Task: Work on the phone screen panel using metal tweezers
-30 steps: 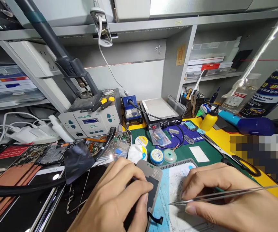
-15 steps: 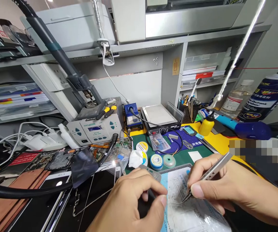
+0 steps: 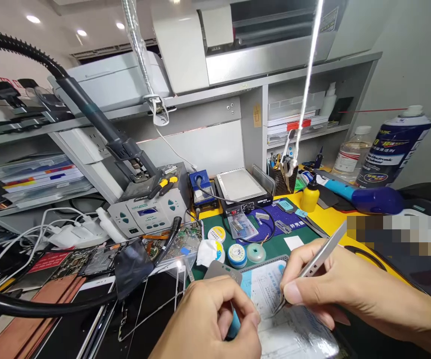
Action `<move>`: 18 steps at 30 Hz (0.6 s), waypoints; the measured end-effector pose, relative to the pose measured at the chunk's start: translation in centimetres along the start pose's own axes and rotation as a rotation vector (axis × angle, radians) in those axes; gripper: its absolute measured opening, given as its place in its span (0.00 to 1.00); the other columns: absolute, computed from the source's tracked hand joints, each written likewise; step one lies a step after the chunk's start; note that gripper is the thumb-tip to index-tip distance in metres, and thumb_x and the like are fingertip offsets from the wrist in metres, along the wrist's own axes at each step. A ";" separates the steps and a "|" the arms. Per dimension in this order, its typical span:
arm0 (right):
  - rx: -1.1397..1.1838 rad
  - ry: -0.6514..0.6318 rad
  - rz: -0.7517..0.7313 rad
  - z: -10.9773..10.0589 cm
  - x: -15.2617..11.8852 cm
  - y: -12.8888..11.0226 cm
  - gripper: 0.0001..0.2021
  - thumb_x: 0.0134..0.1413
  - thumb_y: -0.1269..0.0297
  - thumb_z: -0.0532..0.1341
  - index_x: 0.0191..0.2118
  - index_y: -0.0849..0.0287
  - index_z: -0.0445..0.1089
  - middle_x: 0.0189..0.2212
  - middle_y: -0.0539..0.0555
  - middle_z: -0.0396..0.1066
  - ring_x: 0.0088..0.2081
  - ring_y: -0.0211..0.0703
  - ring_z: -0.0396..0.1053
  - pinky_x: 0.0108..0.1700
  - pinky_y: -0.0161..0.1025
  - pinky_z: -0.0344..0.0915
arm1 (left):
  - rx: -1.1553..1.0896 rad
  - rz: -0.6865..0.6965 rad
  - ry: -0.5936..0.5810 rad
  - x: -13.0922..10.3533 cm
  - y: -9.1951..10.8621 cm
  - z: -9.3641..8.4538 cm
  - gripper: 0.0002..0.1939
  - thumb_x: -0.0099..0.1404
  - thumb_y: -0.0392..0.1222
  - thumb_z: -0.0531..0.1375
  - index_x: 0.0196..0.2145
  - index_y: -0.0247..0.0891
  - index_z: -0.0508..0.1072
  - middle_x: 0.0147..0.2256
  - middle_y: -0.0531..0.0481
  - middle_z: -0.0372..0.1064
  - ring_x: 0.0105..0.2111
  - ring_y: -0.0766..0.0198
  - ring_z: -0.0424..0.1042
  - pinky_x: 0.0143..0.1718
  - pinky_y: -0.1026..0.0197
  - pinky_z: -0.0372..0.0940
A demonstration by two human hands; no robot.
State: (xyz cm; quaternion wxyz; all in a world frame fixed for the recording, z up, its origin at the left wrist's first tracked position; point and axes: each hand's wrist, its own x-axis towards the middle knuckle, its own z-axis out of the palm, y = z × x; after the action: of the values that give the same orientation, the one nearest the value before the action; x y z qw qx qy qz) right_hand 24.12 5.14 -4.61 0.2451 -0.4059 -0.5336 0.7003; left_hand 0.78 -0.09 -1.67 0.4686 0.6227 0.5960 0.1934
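The metal tweezers (image 3: pixel 322 254) are in the right hand (image 3: pixel 337 281), slanting up from the glossy printed sheet (image 3: pixel 294 331), where their tips are at or just above its face. They look light and stiff in the body, with fine tips that could bend or skid on the slick sheet; the best hold is probably the flat middle of the arms, between thumb and forefinger, as here. The right hand is closed around them in a pen-like grip. The left hand (image 3: pixel 208 319) is beside the sheet, fingers curled and thumb drawn in near the forefinger; I cannot tell whether it pinches anything. Just behind it is a grey plate (image 3: pixel 223 271), partly covered, thin-looking and likely best taken by its edges. Beyond are the blue-rimmed tub (image 3: pixel 237 254) and pale green tub (image 3: pixel 256 253) on the green mat (image 3: pixel 279 239).

Compared with a second ago, the tweezers have swung from nearly level to steep, their tips have shifted from the blue strip (image 3: pixel 246 284) to the white part, and the left hand no longer has its fingers spread over the grey plate.
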 end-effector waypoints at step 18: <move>0.102 0.033 -0.102 -1.0 -0.1 0.0 0.18 0.46 0.53 0.78 0.27 0.60 0.74 0.18 0.48 0.71 0.20 0.33 0.62 0.19 0.28 0.52 | -0.061 0.032 0.108 -1.5 -0.1 -1.7 0.20 0.65 0.60 0.61 0.30 0.40 0.72 0.27 0.56 0.59 0.29 0.65 0.57 0.30 0.61 0.51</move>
State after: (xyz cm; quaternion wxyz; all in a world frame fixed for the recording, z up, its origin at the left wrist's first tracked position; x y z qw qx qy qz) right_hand 24.97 5.61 -4.71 0.3096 -0.3769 -0.5130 0.7064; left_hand -0.93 -0.84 -0.42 0.4513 0.6065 0.6041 0.2521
